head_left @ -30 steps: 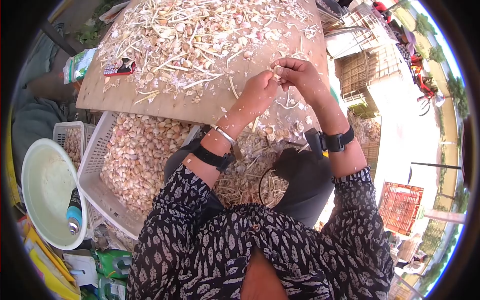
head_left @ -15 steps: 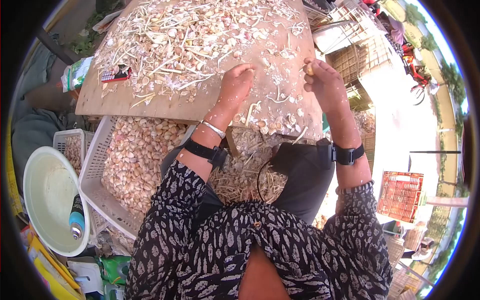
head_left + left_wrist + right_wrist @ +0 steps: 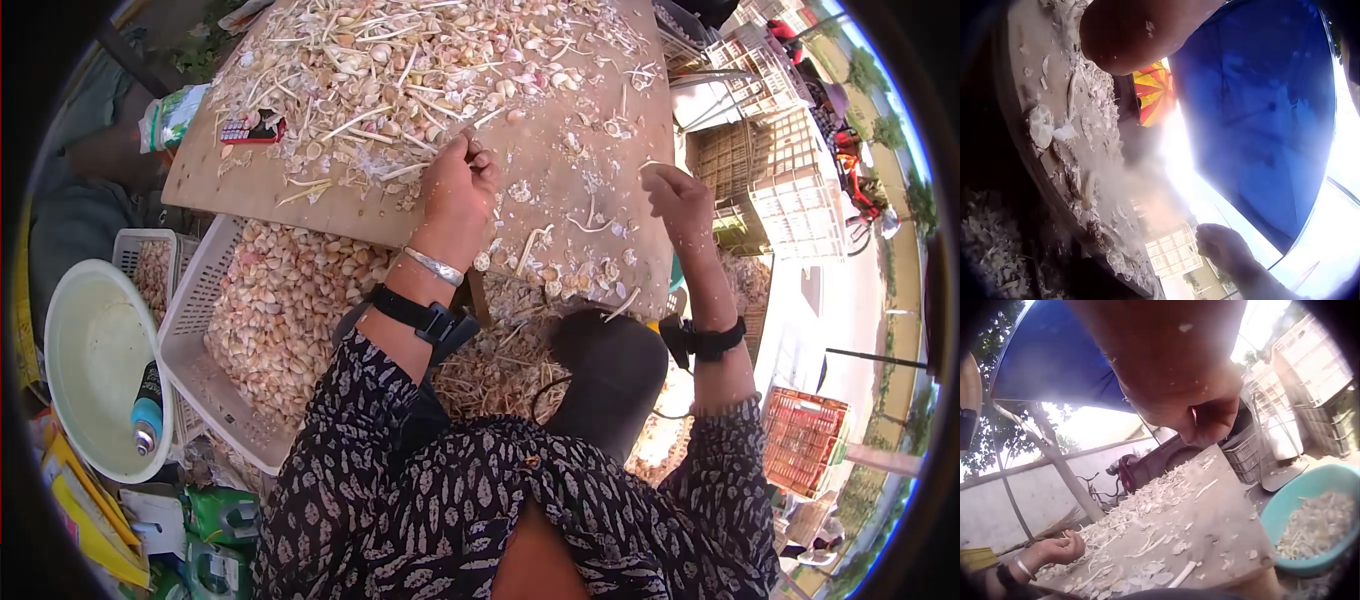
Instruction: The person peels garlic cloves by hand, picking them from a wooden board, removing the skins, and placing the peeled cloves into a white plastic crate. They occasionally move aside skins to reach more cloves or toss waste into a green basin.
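Over the middle of the wooden board (image 3: 350, 208), my left hand (image 3: 458, 190) has its fingers curled in, beside the near edge of a heap of garlic cloves, skins and stalks (image 3: 385, 50). Nothing shows in its fingers. My right hand (image 3: 682, 200) is held at the board's right edge, fingers bent and knuckles up. A small pale bit of garlic (image 3: 649, 164) shows at its fingertips; the palm is hidden. In the right wrist view the left hand (image 3: 1063, 549) appears low over the litter. Loose skins and stalk pieces (image 3: 590, 225) are strewn between the hands.
A white crate (image 3: 192, 335) full of cloves (image 3: 275, 320) stands left of my legs. Beside it are a pale basin (image 3: 72, 340) with a blue bottle (image 3: 147, 415) and a red phone-like object (image 3: 236, 132). A turquoise tub (image 3: 1307, 565) and plastic crates (image 3: 800, 200) stand to the right.
The hands were together at a piece of garlic, then parted with it in the right. Since then the right hand has moved outward and turned knuckles up, the left slightly leftward.
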### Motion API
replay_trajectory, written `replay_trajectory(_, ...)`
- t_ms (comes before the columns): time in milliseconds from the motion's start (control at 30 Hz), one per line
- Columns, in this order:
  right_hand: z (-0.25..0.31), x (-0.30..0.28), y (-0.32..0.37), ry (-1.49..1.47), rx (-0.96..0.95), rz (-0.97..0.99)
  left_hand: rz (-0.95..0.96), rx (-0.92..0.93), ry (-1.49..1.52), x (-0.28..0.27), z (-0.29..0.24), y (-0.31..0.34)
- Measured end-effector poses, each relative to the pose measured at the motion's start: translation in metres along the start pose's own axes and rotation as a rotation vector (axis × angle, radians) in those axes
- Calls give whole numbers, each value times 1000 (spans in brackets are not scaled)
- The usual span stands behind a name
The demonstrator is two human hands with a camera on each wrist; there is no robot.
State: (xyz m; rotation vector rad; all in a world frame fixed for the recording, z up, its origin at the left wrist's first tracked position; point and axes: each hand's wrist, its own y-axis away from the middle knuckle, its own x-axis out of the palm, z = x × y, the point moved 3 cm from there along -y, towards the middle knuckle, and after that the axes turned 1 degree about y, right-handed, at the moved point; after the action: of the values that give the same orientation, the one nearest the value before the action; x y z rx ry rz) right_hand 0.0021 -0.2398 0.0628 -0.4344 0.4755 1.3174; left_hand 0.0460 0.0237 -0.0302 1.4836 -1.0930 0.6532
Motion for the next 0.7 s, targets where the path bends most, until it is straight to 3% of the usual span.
replay_trajectory(33, 22, 35, -25, 154, -54, 66, -22, -21, -41, 3, 1, 1)
replay_trajectory(67, 16, 71, -59, 197, -274, 81, -44, -41, -83, 6, 3, 2)
replay_trajectory(200, 30, 166, -109, 600, -595, 273, -39, -8, -182, 10, 4, 0)
replay_trajectory(267, 26, 176, -117, 581, -611, 258, -71, 1, -184, 10, 3, 1)
replay_trajectory(333, 23, 170, -110, 498, -468, 383, -42, -23, -169, 9, 3, 2)
replay_trajectory(400, 24, 155, -93, 467, -446, 368, -36, -25, -159, 8, 2, 3)
replay_trajectory(467, 38, 131, -67, -319, 81, 426, -32, -21, -140, 6, 1, 5)
replay_trajectory(533, 89, 108, -17, -750, 103, 378, -69, -45, -9, 3, 3, 7)
replay_trajectory(633, 165, 88, 66, -1273, -159, 770, 49, -52, 34, 1, 2, 5)
replay_trajectory(667, 181, 95, 79, -1273, -149, 790, 37, -37, 44, 3, -1, 8)
replay_trajectory(700, 200, 99, 95, -1384, -406, 970, 91, -44, 135, 14, -4, 13)
